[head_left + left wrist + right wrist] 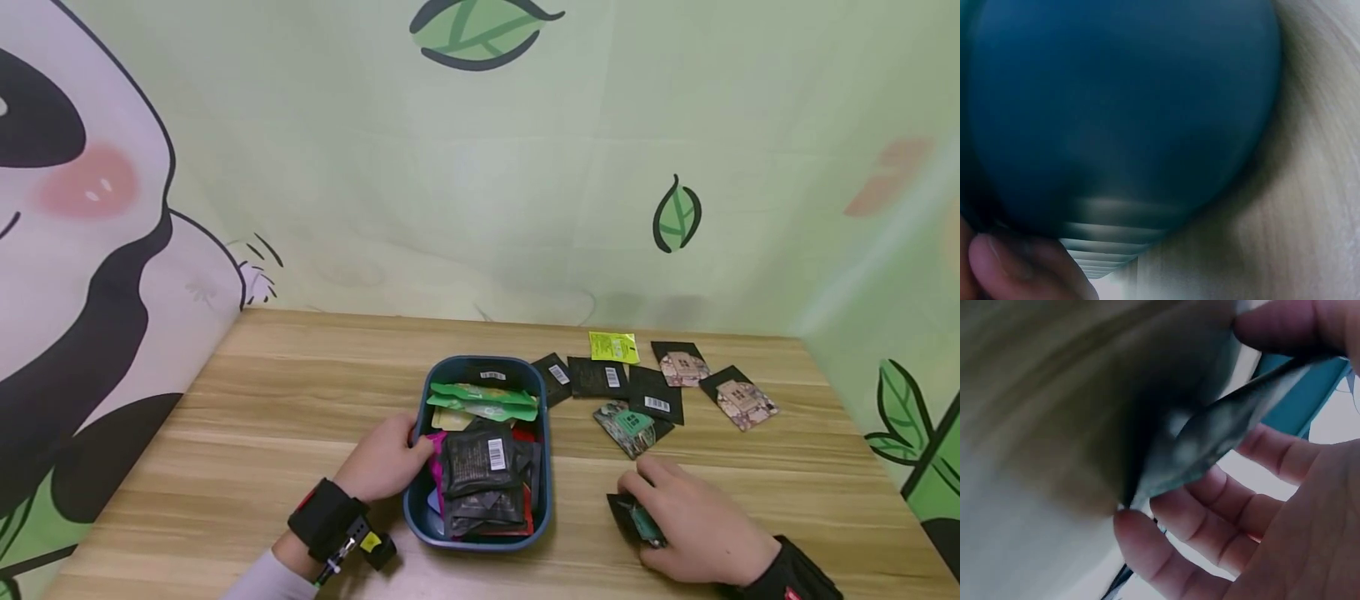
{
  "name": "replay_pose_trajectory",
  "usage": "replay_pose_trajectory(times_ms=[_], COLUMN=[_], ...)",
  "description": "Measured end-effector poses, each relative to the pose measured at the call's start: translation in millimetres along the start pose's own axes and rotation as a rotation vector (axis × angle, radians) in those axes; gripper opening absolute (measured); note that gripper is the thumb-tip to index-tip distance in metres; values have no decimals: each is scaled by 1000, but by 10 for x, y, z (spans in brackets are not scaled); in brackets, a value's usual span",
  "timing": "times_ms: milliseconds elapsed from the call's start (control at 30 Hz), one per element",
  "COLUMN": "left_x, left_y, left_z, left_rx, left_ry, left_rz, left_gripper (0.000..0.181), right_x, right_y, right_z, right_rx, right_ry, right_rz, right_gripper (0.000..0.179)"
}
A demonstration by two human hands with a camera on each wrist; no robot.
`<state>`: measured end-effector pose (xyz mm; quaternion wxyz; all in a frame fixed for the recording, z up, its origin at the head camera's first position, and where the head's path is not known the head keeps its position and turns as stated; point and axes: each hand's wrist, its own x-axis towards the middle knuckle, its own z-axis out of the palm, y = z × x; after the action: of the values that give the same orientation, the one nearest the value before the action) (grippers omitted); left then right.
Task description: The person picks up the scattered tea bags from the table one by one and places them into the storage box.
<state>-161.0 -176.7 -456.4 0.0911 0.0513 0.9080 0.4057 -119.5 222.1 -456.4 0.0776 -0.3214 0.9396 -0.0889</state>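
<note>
A dark blue plastic bin (547,467) stands on the wooden table, holding black, green and red packets (480,458). My left hand (386,458) grips its left wall, thumb over the rim; the left wrist view shows the bin's outer side (1122,112) and some fingertips (1004,262). To the right of the bin, my right hand (693,521) holds a black and green sachet (637,521) just at the tabletop. Up close in the right wrist view, this sachet (1210,437) sits between the thumb and the fingers, partly hidden by them.
Behind my right hand lie several black sachets (597,377), some showing a printed picture side (741,400), and a yellow packet (613,347). A patterned backdrop (360,183) rises at the table's far edge. Bare wood (300,375) spreads left of the bin.
</note>
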Motion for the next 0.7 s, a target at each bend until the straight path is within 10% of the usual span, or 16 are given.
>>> replay_pose_trajectory(times_ms=[333,700], left_x=[-6,0], left_y=[-24,-18], left_z=[9,7], left_rx=[-2,10], left_ry=[-20,-15], left_rz=[-10,3], left_gripper=[20,19], right_x=[183,533], right_y=[-139,-434], right_z=[5,-377], right_rx=[10,-19], right_ry=[-18,217], right_rz=[-4,-108], right_gripper=[50,54])
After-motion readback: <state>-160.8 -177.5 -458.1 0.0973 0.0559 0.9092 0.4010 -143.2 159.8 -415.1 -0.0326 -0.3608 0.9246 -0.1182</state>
